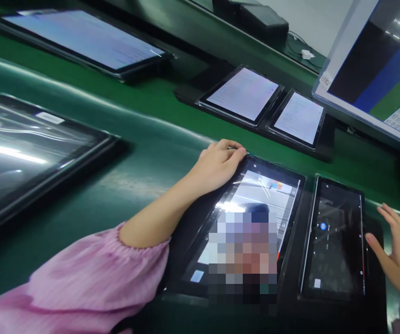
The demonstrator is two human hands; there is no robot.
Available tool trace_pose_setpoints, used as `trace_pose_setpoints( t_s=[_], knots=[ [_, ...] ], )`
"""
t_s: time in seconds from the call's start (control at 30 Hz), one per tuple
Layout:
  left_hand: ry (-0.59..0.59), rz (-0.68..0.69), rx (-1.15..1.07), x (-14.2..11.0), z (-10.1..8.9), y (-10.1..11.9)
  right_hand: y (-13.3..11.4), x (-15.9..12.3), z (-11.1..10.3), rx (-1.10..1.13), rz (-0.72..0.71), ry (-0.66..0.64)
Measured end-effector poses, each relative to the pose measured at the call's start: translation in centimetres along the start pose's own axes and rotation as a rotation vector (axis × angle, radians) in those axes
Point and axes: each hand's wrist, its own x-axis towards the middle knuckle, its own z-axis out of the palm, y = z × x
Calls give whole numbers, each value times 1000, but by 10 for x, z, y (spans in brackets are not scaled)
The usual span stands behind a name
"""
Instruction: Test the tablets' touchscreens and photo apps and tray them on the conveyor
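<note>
Pink sleeve, nearest cam. Near lit tablet: landmark. L hand rests at its far L corner, fingers loosely curled, grip unclear. Dark-screen tablet: just R of it. R hand: beyond, fingers spread, empty. Risk: L push skews landmark.

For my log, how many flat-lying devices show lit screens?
5: large display, upper left; two tablets beyond; wider tablet by left hand; narrower tablet by right hand. Others may be hidden.
</note>
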Motion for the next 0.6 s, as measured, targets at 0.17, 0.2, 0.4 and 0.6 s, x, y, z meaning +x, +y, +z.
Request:
trace_pose_setpoints(
  t_s=[0.17, 0.2, 0.4, 0.6],
  knots=[
    [4, -77, -84, 4, -3, 3, 52, -84, -13, 104, 575, -158],
    [-14, -79, -103, 4, -5, 4, 54, -100, -14, 130, 669, -215],
    [-2, -101, -253, 7, -5, -5, 9, -159, 11, 261, 810, -315],
    [85, -56, -236, 35, 3, -42, -11, -163, 29, 536, 1079, -68]
  ],
)
